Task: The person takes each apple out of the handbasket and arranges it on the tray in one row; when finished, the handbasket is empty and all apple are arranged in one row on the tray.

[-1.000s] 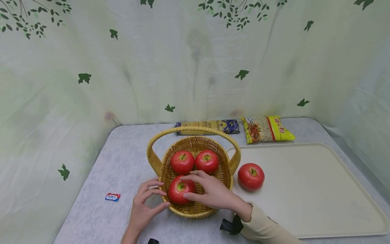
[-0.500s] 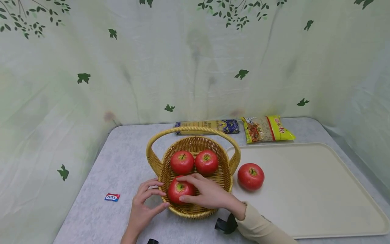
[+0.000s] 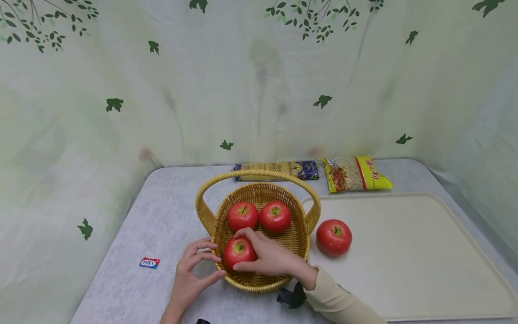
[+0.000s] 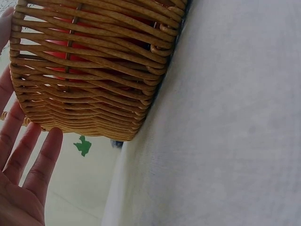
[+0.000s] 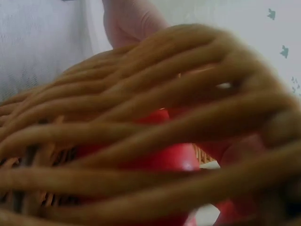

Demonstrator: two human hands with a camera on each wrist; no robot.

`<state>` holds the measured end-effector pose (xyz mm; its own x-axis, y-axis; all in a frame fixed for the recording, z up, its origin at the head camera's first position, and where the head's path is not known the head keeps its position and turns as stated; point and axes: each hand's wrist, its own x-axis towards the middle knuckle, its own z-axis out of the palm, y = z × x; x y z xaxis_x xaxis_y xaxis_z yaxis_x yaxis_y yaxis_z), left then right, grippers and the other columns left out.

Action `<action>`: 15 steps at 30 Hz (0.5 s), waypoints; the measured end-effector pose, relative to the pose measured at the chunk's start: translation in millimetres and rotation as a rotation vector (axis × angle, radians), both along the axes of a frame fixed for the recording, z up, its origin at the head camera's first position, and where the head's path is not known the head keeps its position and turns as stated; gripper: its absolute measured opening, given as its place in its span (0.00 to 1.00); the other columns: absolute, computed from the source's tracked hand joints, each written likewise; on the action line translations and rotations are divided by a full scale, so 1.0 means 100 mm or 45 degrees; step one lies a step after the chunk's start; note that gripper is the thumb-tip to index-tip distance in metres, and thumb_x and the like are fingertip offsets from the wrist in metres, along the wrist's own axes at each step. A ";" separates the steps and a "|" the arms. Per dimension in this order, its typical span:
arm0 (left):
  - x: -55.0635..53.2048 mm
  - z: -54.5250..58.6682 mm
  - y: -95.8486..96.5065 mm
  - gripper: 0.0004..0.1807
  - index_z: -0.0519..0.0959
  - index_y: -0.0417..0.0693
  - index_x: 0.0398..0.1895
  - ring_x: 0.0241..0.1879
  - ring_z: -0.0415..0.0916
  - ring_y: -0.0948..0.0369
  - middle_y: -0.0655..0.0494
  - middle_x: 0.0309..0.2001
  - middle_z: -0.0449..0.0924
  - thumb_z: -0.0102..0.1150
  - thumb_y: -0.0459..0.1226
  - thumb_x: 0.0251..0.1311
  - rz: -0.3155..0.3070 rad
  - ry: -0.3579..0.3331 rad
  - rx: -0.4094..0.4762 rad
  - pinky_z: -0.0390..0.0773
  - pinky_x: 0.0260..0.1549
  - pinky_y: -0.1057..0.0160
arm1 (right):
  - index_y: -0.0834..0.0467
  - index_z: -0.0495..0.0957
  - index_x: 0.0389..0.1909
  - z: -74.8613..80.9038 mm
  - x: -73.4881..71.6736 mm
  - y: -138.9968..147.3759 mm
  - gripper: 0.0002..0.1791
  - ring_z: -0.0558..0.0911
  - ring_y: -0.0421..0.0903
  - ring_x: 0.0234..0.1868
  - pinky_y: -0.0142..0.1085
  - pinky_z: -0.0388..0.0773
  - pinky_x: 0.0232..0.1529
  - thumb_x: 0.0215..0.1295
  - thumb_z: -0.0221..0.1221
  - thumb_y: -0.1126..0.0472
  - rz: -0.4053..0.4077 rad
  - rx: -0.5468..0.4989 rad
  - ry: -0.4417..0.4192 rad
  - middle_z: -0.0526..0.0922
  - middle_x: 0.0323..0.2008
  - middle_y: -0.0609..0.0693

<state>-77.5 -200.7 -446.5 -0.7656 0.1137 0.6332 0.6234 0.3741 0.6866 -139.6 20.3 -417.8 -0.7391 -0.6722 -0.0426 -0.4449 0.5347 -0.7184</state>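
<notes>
Red apple (image 3: 236, 255) at the front left of the wicker basket (image 3: 259, 288) now sits in the grip of the right hand (image 3: 273, 257), whose fingers curve round its far side with the thumb on the near side; half a second ago that hand was spread wider over it. So the fruit looks firmly held, though it has not left the basket. The left hand (image 3: 187, 275) touches the rim, fingers extended. Two more apples (image 3: 275, 217) lie behind, and a fourth apple (image 3: 334, 237) rests on the cream tray (image 3: 417, 256). On the tabletop (image 3: 170, 198), a small wrapper (image 3: 149, 263) reads FOX'S; print on the yellow packet (image 3: 356, 174) and long packet (image 3: 277, 169) is too small to read surely.
</notes>
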 end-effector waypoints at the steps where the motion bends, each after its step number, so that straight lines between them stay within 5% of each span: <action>1: 0.00 0.00 0.00 0.22 0.81 0.43 0.31 0.55 0.66 0.44 0.39 0.44 0.76 0.74 0.18 0.29 0.001 -0.004 0.000 0.66 0.55 0.69 | 0.39 0.61 0.59 0.00 0.00 0.00 0.32 0.76 0.44 0.47 0.40 0.75 0.43 0.57 0.60 0.36 -0.004 -0.002 0.000 0.71 0.50 0.47; 15: 0.00 0.00 0.01 0.22 0.81 0.42 0.31 0.55 0.66 0.44 0.39 0.44 0.76 0.74 0.18 0.28 0.003 0.003 -0.002 0.66 0.55 0.68 | 0.38 0.62 0.58 0.02 -0.01 0.09 0.34 0.77 0.44 0.41 0.41 0.76 0.40 0.53 0.64 0.36 -0.025 0.057 0.005 0.69 0.46 0.49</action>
<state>-77.8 -199.7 -446.7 -0.7646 0.1133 0.6345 0.6240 0.3767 0.6846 -140.7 29.6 -415.7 -0.7524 -0.6551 -0.0688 -0.4371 0.5746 -0.6919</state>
